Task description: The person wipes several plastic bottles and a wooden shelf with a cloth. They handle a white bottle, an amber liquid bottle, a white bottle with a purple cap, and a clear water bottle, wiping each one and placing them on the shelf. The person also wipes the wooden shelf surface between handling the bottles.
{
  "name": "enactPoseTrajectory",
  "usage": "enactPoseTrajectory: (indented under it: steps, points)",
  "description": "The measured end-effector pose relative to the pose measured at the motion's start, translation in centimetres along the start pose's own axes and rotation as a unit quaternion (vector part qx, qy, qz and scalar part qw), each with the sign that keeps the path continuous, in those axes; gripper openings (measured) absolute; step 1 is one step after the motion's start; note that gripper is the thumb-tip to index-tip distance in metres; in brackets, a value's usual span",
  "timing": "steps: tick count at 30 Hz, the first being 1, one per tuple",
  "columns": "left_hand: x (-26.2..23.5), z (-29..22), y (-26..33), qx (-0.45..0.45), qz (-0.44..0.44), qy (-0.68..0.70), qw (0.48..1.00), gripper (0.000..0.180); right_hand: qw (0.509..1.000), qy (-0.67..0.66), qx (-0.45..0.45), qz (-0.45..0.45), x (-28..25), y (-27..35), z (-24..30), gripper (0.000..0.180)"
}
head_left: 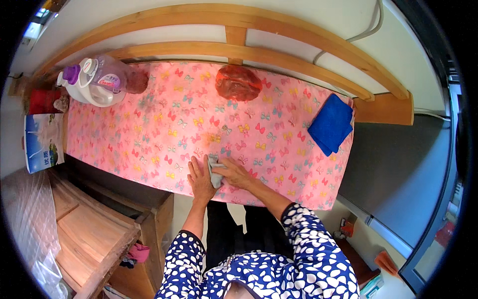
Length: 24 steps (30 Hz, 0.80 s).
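Observation:
A small crumpled grey cloth [214, 174] rests near the front edge of a pink bow-patterned sheet [279, 149]. My right hand [233, 172] comes in from the right with its fingers closed on that cloth. My left hand [200, 180] lies flat on the sheet beside it, fingers stretched out, its inner side against the cloth. A folded blue cloth [331, 124] lies at the sheet's right end. Toward the back, in the middle, sits a reddish-brown, shiny rounded thing [239, 82] whose kind I cannot make out.
Jugs with a purple cap [102, 82] stand at the back left. A curved wooden rail [199, 47] runs along the back. A blue and white carton [45, 142] is on the left, near a plastic-covered wooden piece [89, 229]. A dark panel [398, 164] stands at the right.

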<state>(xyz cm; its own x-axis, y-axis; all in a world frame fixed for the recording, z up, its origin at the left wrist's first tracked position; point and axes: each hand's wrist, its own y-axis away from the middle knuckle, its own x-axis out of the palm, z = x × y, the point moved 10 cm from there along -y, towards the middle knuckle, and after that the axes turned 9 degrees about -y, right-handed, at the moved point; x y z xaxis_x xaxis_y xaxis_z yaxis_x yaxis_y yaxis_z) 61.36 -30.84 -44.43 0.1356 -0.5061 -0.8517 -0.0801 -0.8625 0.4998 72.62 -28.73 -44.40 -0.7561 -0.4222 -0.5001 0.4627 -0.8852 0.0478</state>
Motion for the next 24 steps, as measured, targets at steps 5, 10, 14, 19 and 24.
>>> enactPoseTrajectory:
  steps: [5, 10, 14, 19, 24]
  points:
    - [-1.6, 4.0, 1.5, -0.13, -0.098, 0.053, 0.985, 0.14, 0.942, 0.097, 0.129, -0.293, -18.2, 1.4, -7.1, 0.043]
    - [-2.0, 8.9, 1.2, -0.136, -0.09, 0.058, 0.985, 0.148, 0.88, 0.316, 0.147, -0.323, -18.7, 0.3, -7.5, 0.046]
    - [-1.0, 10.3, 0.3, -0.152, 0.023, 0.037, 0.987, 0.154, 0.949, 0.205, -0.019, -0.238, -6.8, -4.1, -0.8, 0.046]
    - [0.1, 10.2, 0.0, -0.175, 0.067, 0.023, 0.982, 0.156, 0.977, 0.114, -0.175, -0.037, 1.9, -8.6, 4.7, 0.037]
    - [0.2, 10.7, 0.2, -0.189, 0.095, 0.031, 0.977, 0.153, 0.932, 0.307, -0.017, -0.195, -7.2, -20.2, 0.0, 0.039]
